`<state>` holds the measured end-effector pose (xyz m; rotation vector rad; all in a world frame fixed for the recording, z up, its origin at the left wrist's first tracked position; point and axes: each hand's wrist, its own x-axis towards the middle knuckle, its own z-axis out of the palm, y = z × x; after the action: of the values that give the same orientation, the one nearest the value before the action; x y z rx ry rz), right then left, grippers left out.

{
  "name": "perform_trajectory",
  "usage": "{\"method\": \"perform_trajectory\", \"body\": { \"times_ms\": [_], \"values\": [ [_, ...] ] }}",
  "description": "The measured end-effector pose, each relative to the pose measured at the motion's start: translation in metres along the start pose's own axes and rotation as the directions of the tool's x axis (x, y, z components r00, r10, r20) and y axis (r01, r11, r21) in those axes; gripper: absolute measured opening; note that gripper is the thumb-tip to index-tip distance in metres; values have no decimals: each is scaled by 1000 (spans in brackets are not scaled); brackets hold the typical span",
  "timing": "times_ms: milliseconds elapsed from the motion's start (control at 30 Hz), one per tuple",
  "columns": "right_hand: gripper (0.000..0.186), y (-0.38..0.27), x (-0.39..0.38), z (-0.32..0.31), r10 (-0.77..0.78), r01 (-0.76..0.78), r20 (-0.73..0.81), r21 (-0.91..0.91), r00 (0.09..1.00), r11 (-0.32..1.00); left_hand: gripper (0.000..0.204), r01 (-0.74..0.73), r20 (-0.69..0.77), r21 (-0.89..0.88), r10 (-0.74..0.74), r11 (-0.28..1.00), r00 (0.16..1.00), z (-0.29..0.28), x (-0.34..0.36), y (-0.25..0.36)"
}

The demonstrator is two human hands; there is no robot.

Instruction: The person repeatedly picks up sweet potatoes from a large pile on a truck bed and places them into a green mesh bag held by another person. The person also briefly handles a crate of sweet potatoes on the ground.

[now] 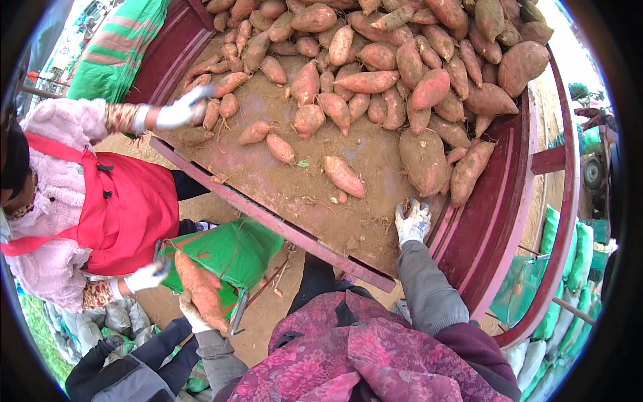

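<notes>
Our gloved left hand (193,313) grips a big, long sweet potato (199,288) by its lower end — just beside a green sack (258,248) — while beyond it to the left stands a co-worker (60,194) in a red apron (130,211), one gloved hand (147,276) near the sack. Our gloved right hand (412,226), empty with fingers loosely apart, is at the earthy cart bed (281,187), near the dark red side wall (492,194), though we cannot tell how firmly it rests there. Ahead of it lie a plump root (422,161) and a broad heap of sweet potatoes (402,67).
</notes>
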<state>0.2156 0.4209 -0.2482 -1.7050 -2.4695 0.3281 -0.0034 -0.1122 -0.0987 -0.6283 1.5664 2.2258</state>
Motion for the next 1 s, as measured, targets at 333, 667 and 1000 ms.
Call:
{"method": "perform_trajectory", "body": {
  "times_ms": [333, 667, 1000],
  "values": [
    [53, -1, 1, 0, 10, -9, 30, -26, 1000, 1000, 63, -411, 198, 540, 364, 734, 910, 122, 75, -23],
    [51, -10, 4, -10, 46, -46, 27, 18, 999, 999, 84, -668, 866, 295, -105, -684, 490, 494, 175, -134],
    [50, -9, 3, -13, 68, -70, 25, 62, 997, 996, 63, -663, 746, 439, -165, -606, 645, 519, 215, -154]
  ]
}}
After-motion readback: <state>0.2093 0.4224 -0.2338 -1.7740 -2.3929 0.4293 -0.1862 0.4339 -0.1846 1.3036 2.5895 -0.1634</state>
